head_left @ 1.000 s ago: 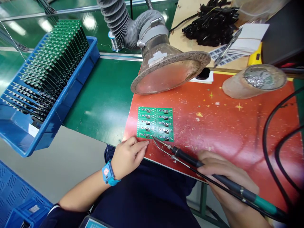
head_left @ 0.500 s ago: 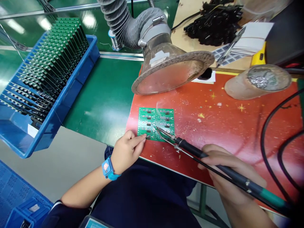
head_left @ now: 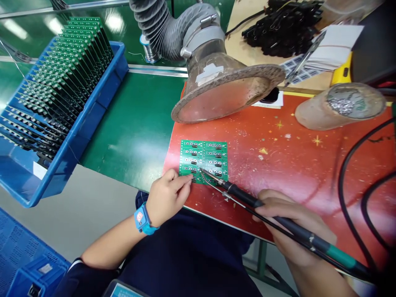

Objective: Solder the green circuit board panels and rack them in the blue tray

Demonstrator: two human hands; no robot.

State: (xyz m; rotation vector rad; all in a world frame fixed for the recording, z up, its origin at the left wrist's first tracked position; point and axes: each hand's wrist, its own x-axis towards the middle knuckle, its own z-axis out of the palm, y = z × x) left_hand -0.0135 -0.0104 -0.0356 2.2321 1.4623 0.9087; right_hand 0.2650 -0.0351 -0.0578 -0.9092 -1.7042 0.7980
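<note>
A green circuit board (head_left: 203, 154) with rows of small parts lies flat on the red mat. My left hand (head_left: 168, 196) is closed at its lower left corner, fingers curled, the index fingertip pressing on the board. Wrapped in the fingers of my right hand (head_left: 297, 222) is a soldering iron (head_left: 244, 194) with a black and green handle. A thin metal guide tube runs alongside the iron and bends toward its tip. The iron's tip is at the lower middle of the board, close to my left fingertip; whether it touches is too small to tell.
A fume extractor hood (head_left: 229, 97) hangs just beyond the board. On the left, a blue bin (head_left: 102, 97) holds several upright boards. A tilted cup (head_left: 315, 111) and black cables (head_left: 343, 181) are at right. Behind stand a solder spool (head_left: 150, 49) and a black pile (head_left: 283, 29).
My right hand and the soldering iron have shifted slightly left and down, bringing the tip nearer my left fingertip. My left index finger has edged slightly right on the board.
</note>
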